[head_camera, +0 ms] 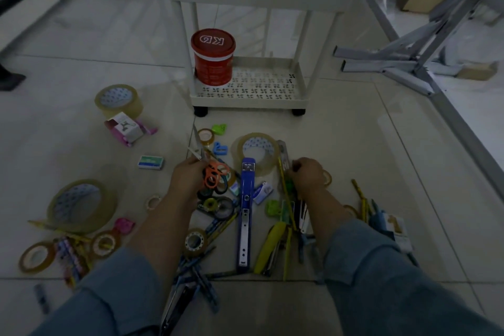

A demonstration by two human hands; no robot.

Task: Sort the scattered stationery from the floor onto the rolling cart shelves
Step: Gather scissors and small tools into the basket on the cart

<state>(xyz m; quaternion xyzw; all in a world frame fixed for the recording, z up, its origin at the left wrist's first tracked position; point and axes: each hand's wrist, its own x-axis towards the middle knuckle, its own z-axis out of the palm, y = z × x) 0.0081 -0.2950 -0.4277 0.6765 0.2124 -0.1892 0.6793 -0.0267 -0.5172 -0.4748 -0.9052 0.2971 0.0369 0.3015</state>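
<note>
A: Where are the scissors?
B: In the left hand, fingers curled round the orange handles, low over the pile on the floor.
A: And the right hand?
B: Fingers curled into the pile beside a yellow pencil; whether they grip it, I cannot tell.
A: The cart?
B: Farther off. Its bottom shelf holds one red tub, lid on, at the left.
A: Which way do the scissors point?
B: Blades parted, tips away, toward the cart.
</note>
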